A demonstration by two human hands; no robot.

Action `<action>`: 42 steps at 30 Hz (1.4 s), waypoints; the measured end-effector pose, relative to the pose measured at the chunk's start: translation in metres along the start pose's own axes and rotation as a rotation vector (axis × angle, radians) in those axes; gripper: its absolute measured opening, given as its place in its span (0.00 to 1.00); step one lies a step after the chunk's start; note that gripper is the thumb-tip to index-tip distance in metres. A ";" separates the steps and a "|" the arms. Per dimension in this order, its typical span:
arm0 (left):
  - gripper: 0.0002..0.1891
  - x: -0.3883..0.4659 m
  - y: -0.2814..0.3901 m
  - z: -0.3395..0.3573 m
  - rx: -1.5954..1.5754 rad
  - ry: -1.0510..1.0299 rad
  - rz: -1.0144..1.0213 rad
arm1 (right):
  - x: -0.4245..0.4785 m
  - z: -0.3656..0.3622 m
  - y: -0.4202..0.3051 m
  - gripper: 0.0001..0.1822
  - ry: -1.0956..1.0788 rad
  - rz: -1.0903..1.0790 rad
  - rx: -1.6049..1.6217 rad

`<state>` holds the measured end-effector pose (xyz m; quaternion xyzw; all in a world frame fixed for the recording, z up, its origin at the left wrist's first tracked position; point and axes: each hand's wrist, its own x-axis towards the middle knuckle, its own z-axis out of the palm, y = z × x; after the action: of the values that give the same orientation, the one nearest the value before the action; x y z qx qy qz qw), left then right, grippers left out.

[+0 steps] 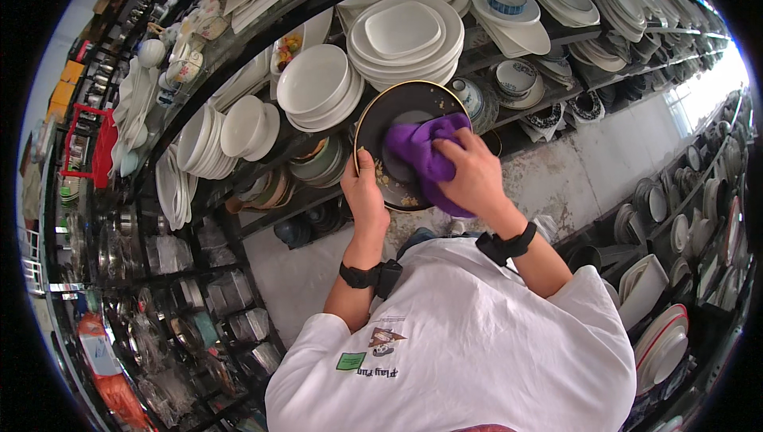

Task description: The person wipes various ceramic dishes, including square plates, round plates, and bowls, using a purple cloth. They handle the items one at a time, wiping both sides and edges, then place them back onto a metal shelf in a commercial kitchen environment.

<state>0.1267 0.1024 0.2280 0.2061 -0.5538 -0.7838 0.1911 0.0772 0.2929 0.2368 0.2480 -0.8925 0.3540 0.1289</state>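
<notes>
A round black plate (396,95) with a thin gold rim and gold floral patches is held up before me, tilted towards my body. My left hand (365,193) grips its left edge, thumb on the face and fingers hidden behind. Bunched in my right hand (471,167) is a purple cloth (417,146), pressed against the right half of the plate's face. One end of the cloth hangs past the plate's lower right edge. Just beyond the plate, a stack of white plates (405,44) with a squarish white dish on top stands on the shelf.
White bowls (313,83) and upright plates (202,140) fill the shelf ahead. A blue-and-white lidded pot (468,95) stands close behind the plate. Metalware racks (173,313) run along my left, dish shelves (650,289) along my right. Bare floor (560,175) shows between.
</notes>
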 end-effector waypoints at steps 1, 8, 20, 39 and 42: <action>0.24 0.002 -0.003 -0.004 0.053 0.004 0.024 | 0.002 0.001 0.005 0.23 0.042 0.036 0.000; 0.17 0.004 -0.009 -0.007 -0.034 -0.017 -0.011 | -0.002 0.012 -0.023 0.23 -0.155 -0.302 0.132; 0.21 0.002 0.004 -0.028 -0.051 0.143 -0.052 | 0.001 -0.003 0.010 0.24 -0.108 -0.010 -0.160; 0.16 0.015 0.001 -0.029 0.108 0.085 0.021 | -0.001 0.021 -0.049 0.23 -0.356 -0.269 0.087; 0.17 0.019 -0.008 -0.038 0.144 0.053 0.093 | -0.008 0.030 -0.046 0.24 -0.364 -0.289 0.111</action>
<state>0.1304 0.0648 0.2069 0.2140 -0.6124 -0.7266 0.2263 0.1069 0.2458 0.2379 0.4396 -0.8355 0.3297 0.0012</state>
